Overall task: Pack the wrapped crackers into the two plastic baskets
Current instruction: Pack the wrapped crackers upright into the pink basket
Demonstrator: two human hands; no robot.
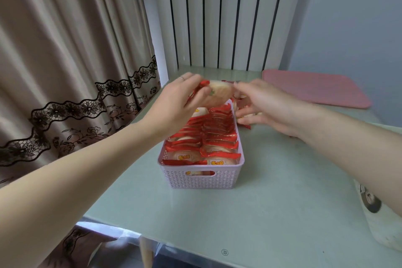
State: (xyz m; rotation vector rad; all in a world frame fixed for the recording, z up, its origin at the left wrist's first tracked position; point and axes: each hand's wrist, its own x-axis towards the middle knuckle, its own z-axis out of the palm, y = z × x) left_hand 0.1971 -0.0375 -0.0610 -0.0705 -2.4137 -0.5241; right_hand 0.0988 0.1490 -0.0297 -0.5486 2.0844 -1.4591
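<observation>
Held cracker: a wrapped cracker (214, 93), pale disc in clear film with red ends, is up in the air over the far end of the lilac basket (201, 177); motion blur smears its edges.
Left hand (176, 104): raised above the basket's far left corner, fingers and thumb curled round the cracker's left end, so this grip is closed on the packet; a ring shows on one finger.
Right hand (261, 104): stretched out past the basket's far right corner, fingers spread and fairly straight; blur hides whether the fingertips touch the held cracker's right end. Its grip looks open.
Basket contents: packed crackers (214, 137) stand on edge in two rows, filling the basket nearly to the rim; one shows through the handle slot.
Loose crackers (244, 115): a small heap on the counter (272, 202) just beyond the basket, mostly hidden under the right hand.
Second basket: cannot be made out.
Pink mat (315, 89): flat at the counter's far right corner.
Curtain (65, 72): hangs at left, with a black lace band.
Right edge: a white patterned object (376, 213), cut off by the frame.
</observation>
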